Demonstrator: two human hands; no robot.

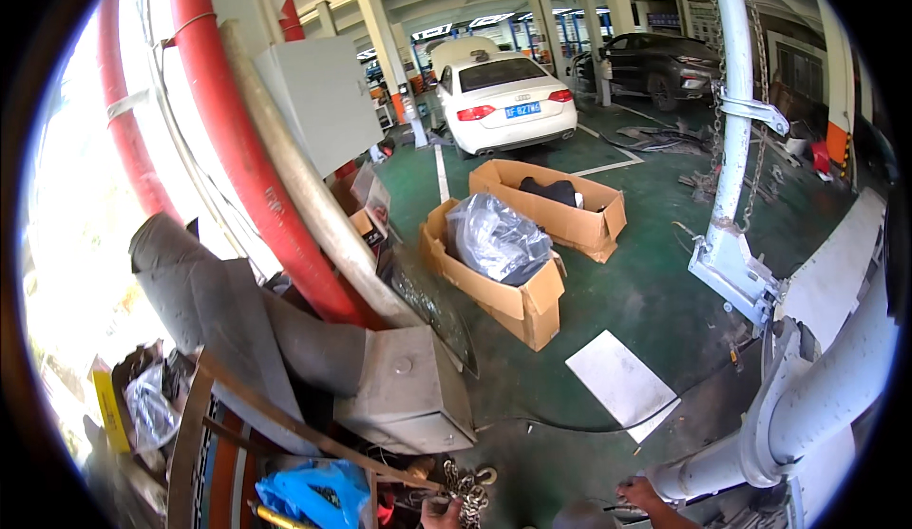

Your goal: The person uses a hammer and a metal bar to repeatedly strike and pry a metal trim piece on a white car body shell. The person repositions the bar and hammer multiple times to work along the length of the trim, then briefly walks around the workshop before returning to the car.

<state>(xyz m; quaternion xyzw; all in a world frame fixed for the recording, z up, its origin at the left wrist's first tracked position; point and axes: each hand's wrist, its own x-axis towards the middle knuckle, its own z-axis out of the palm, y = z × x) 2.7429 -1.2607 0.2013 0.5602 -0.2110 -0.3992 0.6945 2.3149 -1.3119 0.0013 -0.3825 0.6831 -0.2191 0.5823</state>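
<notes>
At the bottom edge, my left hand [441, 514] is closed on a bundled metal chain [465, 493] with a hook at its upper end. The chain hangs beside a rusty metal frame [313, 434]. To the right, my right hand [642, 495] has its fingers curled beside the lower end of a thick pale-blue steel arm [703, 467]. A thin dark piece shows at those fingertips, too small to name. A blue plastic bag [318, 493] lies to the left of my left hand.
A grey metal box [404, 387] stands ahead on the left, below red pipes [247, 168]. Two open cardboard cartons [532, 311] and a white panel [617, 377] lie on the green floor. A blue post with chains [733, 168] rises on the right; a white car [508, 102] is parked beyond.
</notes>
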